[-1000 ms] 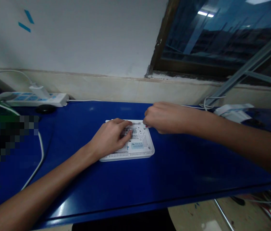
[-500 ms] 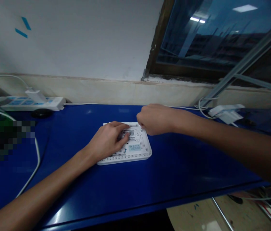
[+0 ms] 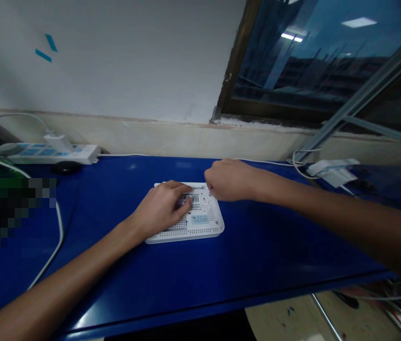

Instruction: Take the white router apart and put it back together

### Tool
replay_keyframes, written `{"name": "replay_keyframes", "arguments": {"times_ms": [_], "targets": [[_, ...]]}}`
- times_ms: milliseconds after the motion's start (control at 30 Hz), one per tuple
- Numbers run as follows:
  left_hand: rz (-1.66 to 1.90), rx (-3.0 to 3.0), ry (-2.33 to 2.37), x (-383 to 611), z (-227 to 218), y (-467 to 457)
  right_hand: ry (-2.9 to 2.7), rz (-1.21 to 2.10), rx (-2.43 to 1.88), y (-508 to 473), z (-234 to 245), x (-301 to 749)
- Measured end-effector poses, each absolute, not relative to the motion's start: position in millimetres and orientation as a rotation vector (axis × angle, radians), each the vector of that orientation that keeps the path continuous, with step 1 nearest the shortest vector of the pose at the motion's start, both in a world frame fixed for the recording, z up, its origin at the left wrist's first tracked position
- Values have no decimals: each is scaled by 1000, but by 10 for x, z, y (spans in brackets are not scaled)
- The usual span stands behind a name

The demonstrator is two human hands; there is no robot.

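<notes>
A white flat device [image 3: 200, 223] with rows of vent holes and a label lies face down on the blue table [image 3: 243, 255]. My left hand [image 3: 163, 207] rests flat on its left half, fingers stretched over the label area. My right hand [image 3: 229, 180] is curled closed at the device's far right corner, pinching something small that I cannot make out.
A white power strip [image 3: 49, 152] with a plug and cable lies at the back left against the wall. A white cable [image 3: 49, 251] runs down the table's left side. White adapters and wires [image 3: 332, 170] sit at the back right under the window. A blurred patch covers the left edge.
The view shifted slightly. My right hand has moved a little left along the device's far edge since one second ago. My left hand stays on the device.
</notes>
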State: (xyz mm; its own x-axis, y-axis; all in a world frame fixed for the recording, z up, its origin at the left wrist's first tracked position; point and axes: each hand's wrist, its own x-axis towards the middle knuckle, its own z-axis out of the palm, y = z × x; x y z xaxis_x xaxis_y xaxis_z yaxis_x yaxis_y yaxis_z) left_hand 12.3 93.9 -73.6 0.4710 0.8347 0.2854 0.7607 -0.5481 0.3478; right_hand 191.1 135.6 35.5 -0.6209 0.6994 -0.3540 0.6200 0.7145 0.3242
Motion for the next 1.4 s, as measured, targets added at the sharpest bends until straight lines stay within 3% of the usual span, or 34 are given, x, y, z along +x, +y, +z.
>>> {"name": "replay_keyframes", "arguments": {"times_ms": [100,367,767,900,1167,1400], "targets": [[656,2535,1378,121,-747,953,2453,230,1024,1364,352,1862],[666,2549,1379,114,-748,950,2582,308,550,1443,386,1988],[661,2547,1366,111,-760,953,2369,121,1096,1424,352,1771],[660,2547,1380,106,-752,942,2298,45,992,1465,407,1774],[677,2550,1378,123,-738,946,2503,319,516,1469,363,1905],[673,2544,1372,120,-738,950,2459,167,920,1419,340,1840]]}}
